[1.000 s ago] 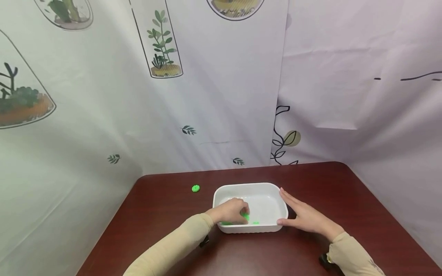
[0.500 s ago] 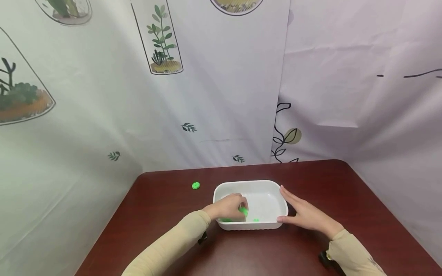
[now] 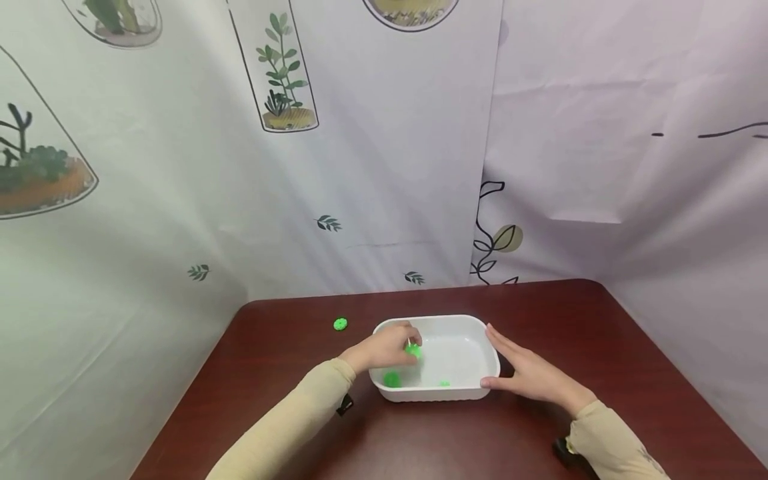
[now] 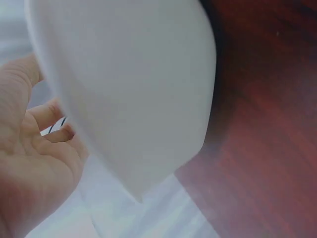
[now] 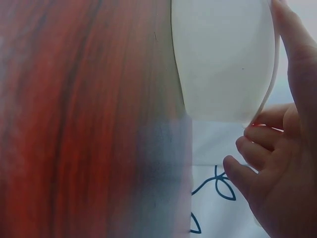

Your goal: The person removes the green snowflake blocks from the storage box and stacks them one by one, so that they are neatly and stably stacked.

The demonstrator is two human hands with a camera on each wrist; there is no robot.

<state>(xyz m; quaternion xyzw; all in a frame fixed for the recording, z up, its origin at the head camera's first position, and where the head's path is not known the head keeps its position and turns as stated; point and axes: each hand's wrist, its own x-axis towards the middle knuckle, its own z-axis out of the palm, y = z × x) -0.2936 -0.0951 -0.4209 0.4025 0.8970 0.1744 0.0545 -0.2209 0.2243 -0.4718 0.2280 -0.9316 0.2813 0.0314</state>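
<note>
A white rectangular dish [image 3: 456,395] stands on the table. My left hand [image 3: 384,347] is over its left side and pinches a small green round piece [image 3: 413,350] between thumb and fingers. Below that hand, a second green round piece [image 3: 392,379] lies inside near the front left corner. Part of another green piece [image 3: 444,383] shows above the front rim, mostly hidden. My right hand [image 3: 534,377] rests against the dish's right end, thumb at the near corner and straight fingers at the far one. In the left wrist view the dish wall hides the fingertips.
A green disc with a notched edge [image 3: 340,324] lies on the dark red table [image 3: 288,373], behind and left of the dish. White printed curtains [image 3: 390,200] enclose the table at the back and both sides.
My left hand has risen and moved left and back with the green piece, uncovering the green piece in the front left corner. The right hand stays at the dish's end.
</note>
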